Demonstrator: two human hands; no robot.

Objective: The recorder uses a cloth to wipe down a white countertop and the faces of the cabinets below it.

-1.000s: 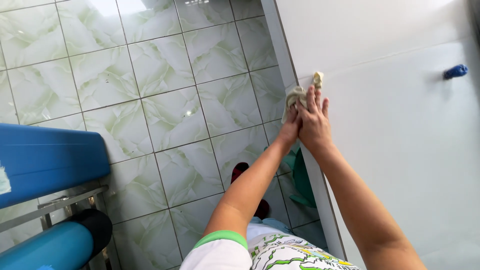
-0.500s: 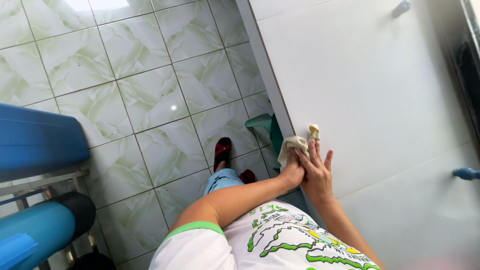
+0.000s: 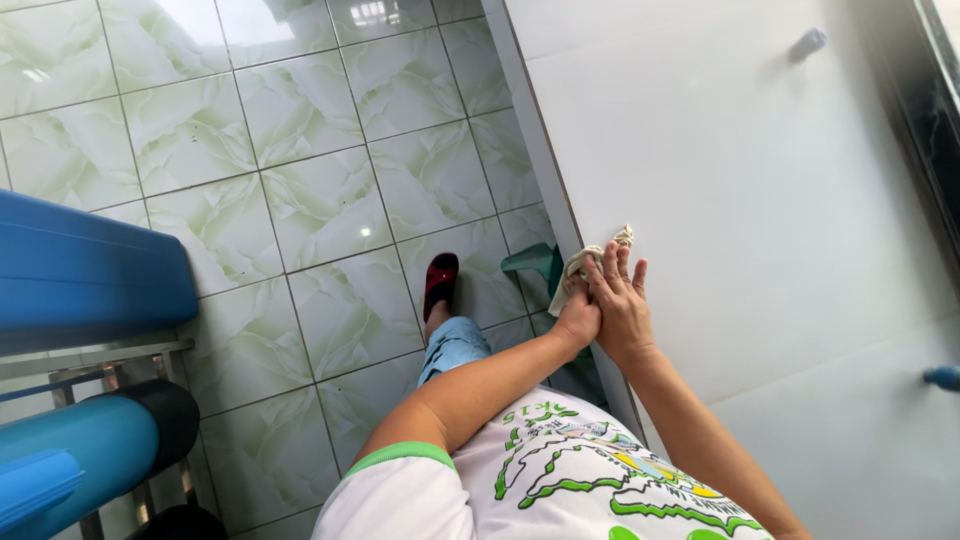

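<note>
- Glossy pale-green marbled floor tiles (image 3: 300,200), grey grout lines, window glare near the top edge.
- Long blue rounded plastic tank (image 3: 80,270), lying at the left edge on a grey metal rack (image 3: 90,365).
- Lighter blue cylinder with a black end cap (image 3: 100,440), lower in the same rack.
- Dark red slipper (image 3: 440,280) on the tiles, just above a blue denim trouser leg (image 3: 452,345).
- Green plastic dustpan-like object (image 3: 535,262), on the floor against the grey frame strip (image 3: 540,150).
- Two small blue pegs, upper (image 3: 806,44) and lower right (image 3: 942,377), on the white panel.
- White shirt with green print and green-edged sleeve (image 3: 540,480), bottom centre.
</note>
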